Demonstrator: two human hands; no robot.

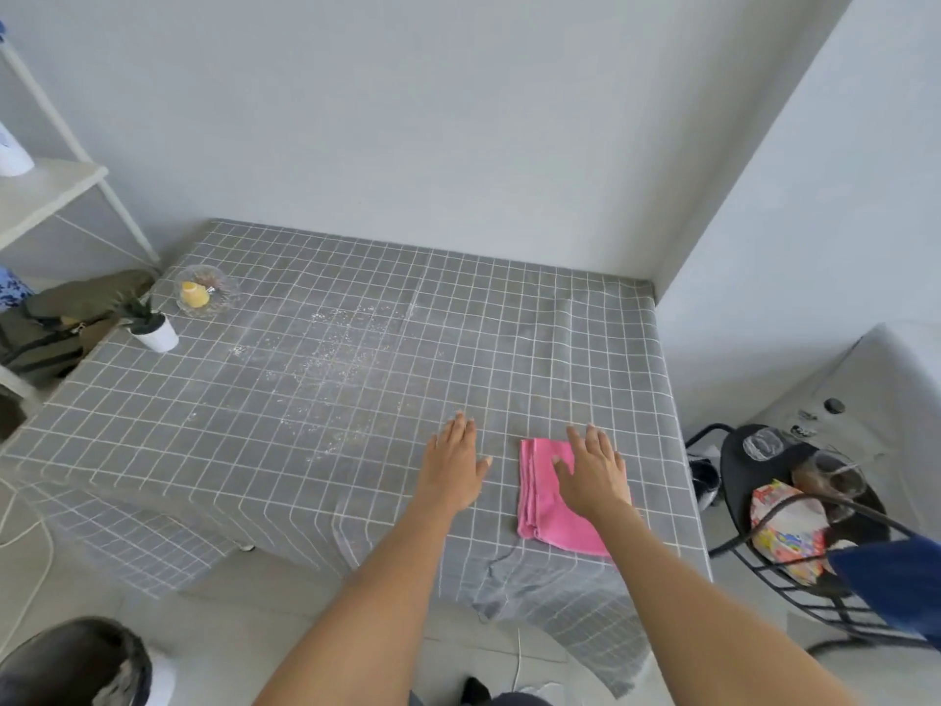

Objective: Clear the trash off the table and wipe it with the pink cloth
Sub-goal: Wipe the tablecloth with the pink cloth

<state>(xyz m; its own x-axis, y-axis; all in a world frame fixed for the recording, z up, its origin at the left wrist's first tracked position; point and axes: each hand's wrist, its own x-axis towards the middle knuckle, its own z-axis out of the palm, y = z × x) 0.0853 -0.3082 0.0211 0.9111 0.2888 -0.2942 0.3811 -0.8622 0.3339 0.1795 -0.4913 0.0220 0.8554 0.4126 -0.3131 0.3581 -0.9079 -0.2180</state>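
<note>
A folded pink cloth (545,507) lies near the front right edge of the table (203,415), which is covered in a grey checked tablecloth. My right hand (593,468) rests flat on the cloth with straight fingers. My left hand (455,463) lies flat on the tablecloth just left of the cloth, fingers spread. White crumbs (336,349) are scattered across the middle of the table.
A glass dish (208,289) with a yellow piece in it and a small potted plant (150,326) stand at the far left. A black wire basket (794,522) with cups and wrappers stands right of the table. A dark bin (71,664) sits on the floor front left.
</note>
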